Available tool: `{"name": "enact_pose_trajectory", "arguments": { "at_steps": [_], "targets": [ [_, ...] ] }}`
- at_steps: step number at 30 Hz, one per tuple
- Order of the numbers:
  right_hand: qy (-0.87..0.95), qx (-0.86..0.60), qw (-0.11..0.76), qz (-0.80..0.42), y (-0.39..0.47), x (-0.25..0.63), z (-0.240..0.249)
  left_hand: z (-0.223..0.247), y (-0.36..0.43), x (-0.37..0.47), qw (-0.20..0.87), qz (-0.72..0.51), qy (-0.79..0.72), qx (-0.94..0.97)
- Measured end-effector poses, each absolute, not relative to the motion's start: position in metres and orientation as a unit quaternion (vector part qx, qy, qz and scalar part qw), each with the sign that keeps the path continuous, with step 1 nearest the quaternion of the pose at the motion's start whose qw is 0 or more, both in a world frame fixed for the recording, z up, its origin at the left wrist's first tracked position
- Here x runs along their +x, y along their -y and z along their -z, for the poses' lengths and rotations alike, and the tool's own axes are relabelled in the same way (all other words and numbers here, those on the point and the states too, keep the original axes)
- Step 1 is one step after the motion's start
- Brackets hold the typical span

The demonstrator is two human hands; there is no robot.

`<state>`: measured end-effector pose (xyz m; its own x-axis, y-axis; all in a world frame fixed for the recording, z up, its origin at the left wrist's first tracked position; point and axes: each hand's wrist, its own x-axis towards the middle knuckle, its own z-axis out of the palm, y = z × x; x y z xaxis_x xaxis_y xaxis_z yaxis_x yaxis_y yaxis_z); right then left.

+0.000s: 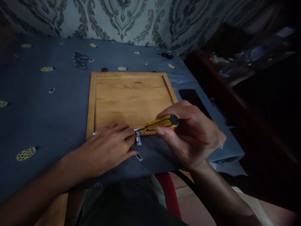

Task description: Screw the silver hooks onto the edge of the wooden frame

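A wooden cabinet door panel (127,97) with a raised frame lies flat on the blue tablecloth. At its near edge sits a small metal hinge (138,138), its arm sticking out past the wood. My left hand (110,147) rests over that edge, closed, with fingertips pressed against the hinge's left side. My right hand (192,135) grips a yellow and black screwdriver (162,121) by its handle between thumb and fingers. The screwdriver's tip points left and meets the top of the hinge. Any screw under the tip is too small to make out.
Several dark hinge-like parts (80,60) lie at the back left of the cloth. A key with a black fob (166,55) is at the back right. Beside the panel's right edge lies a black phone (194,99). A dark wooden ledge (211,78) stands to the right.
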<state>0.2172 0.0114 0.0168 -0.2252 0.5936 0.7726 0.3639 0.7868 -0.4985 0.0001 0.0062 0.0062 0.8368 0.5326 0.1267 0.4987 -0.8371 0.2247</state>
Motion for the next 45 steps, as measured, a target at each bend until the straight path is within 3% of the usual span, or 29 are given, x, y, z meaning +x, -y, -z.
{"name": "enact_pose_trajectory", "arguments": {
  "at_steps": [8,14,19,40,45],
  "targets": [
    [0.760,-0.317,0.553,-0.127,-0.012,0.216,-0.013,-0.006,-0.005,-0.001,0.111,-0.078,-0.280,0.950],
    [0.710,-0.369,0.532,-0.279,-0.005,0.212,-0.021,-0.005,-0.006,-0.001,0.120,-0.075,-0.278,0.950],
    [0.703,-0.324,0.503,-0.384,-0.004,0.217,-0.026,-0.005,-0.006,0.000,0.122,-0.064,-0.282,0.949],
    [0.712,-0.334,0.558,-0.267,-0.010,0.215,-0.018,-0.002,-0.006,-0.002,0.129,-0.073,-0.283,0.948],
    [0.690,-0.348,0.554,-0.309,-0.007,0.214,-0.020,-0.002,-0.006,-0.003,0.134,-0.080,-0.286,0.945]
  ]
}}
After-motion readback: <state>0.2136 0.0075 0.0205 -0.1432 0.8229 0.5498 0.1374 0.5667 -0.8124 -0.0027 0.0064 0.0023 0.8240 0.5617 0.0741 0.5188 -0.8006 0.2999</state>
